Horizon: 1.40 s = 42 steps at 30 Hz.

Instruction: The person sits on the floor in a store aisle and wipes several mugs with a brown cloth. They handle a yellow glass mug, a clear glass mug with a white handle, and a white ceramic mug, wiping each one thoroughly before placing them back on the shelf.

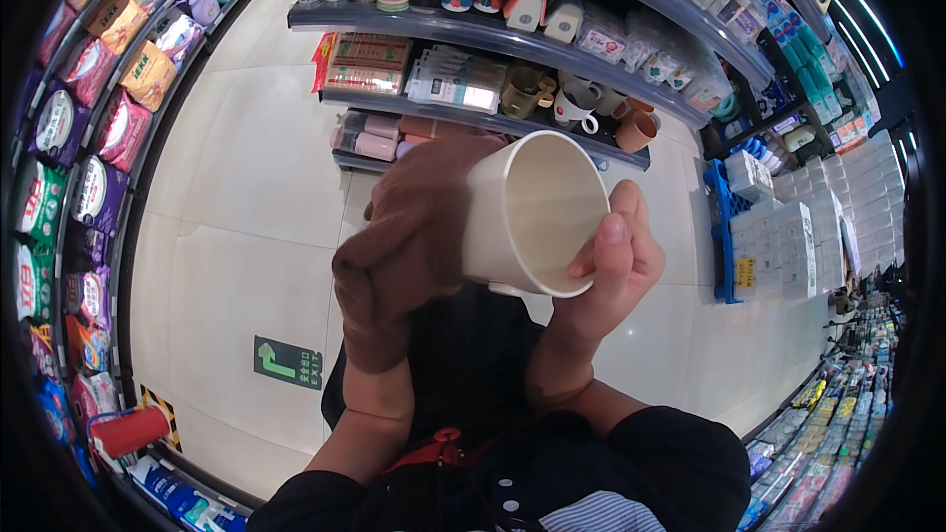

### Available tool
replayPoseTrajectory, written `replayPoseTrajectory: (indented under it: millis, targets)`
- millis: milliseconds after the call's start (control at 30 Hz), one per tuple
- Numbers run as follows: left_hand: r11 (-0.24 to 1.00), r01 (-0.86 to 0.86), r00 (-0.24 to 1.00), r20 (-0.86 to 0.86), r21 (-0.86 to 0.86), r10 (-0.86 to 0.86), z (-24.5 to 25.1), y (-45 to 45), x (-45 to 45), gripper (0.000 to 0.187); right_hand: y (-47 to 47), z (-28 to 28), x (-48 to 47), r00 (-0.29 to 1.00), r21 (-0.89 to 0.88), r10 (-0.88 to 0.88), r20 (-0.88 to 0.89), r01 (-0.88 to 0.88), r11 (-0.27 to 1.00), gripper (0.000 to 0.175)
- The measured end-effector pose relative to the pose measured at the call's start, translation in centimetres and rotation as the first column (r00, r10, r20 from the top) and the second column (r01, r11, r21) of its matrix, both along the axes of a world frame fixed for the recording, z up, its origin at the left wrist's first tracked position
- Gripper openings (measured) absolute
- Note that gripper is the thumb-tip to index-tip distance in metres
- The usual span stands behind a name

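Note:
A cream-white cup is tilted so its inside faces right, and it looks empty. My right hand grips its rim at the right, with the thumb at the inner edge. Over my left hand lies a brown cloth, pressed to the cup's outer left side; the cloth hides my left fingers. Part of a handle shows at the cup's underside. Beyond the cup, a shelf holds a brown glass mug, a white mug and a terracotta-coloured mug.
Store shelves with packaged goods stand ahead. Bagged laundry products line the left side. A blue pallet bears stacked white boxes at the right. On the tiled floor lies a green exit sign. A red cylinder is at lower left.

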<state>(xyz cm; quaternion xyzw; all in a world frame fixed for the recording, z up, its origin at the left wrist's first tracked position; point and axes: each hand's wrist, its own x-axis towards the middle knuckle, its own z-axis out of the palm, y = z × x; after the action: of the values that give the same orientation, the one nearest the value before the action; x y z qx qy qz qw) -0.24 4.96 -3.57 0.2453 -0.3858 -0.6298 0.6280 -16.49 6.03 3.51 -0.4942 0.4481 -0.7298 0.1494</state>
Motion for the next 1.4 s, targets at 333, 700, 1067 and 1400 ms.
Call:
replayPoseTrajectory:
  millis: [333, 700, 1067, 1400]
  targets:
    - [0.924, -0.047, 0.677, 0.668, -0.380, 0.309, 5.8, -1.2, -2.4, 0.040, -0.5, -0.4, -0.2, 0.957, -0.064, 0.209, 0.202, -0.200, 0.978, 0.050]
    - [0.733, 0.070, 0.218, 0.727, -0.677, 0.651, 1.5, -0.5, -3.1, 0.050, -2.7, -2.1, 0.6, 0.955, -0.122, -0.298, -0.010, 0.294, 0.948, 0.047]
    - [0.879, -0.005, 0.380, 0.812, -0.477, 0.443, 7.0, 0.2, -0.9, 0.035, -2.0, 0.2, -3.0, 0.695, 0.002, 0.247, -0.675, -0.334, 0.943, 0.023]
    - [0.641, 0.201, 0.399, 0.659, -0.741, 0.637, 1.5, -3.5, -2.4, 0.041, -3.0, -0.6, -5.7, 0.878, 0.076, 0.078, -0.473, -0.048, 0.996, 0.030]
